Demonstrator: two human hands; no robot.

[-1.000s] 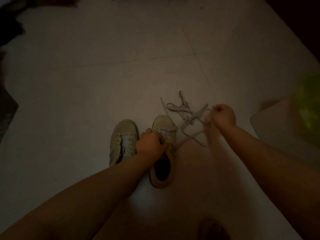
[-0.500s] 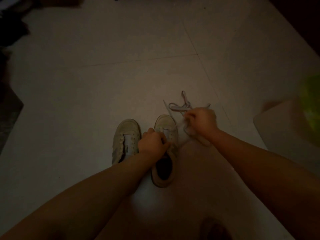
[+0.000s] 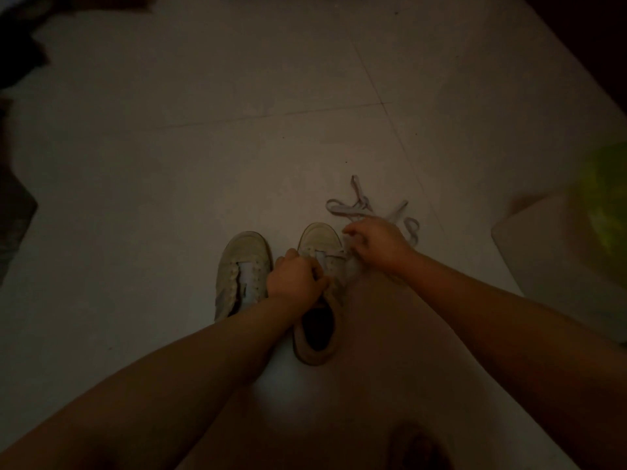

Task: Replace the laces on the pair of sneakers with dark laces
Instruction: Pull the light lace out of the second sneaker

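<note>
floor (image 3: 237,147): pale tiles in dim light, with thin grout lines meeting at the far right of the middle.
dark heap (image 3: 20,39): far left corner, shapeless and black, too dim to tell what it is.
dark patch (image 3: 13,212): left edge, nearer than the heap, lying on the tiles.
pale block (image 3: 543,252): right side, light-coloured with a rounded corner.
green blur (image 3: 607,201): right edge, bright yellow-green, out of focus, overlapping the pale block.
</note>
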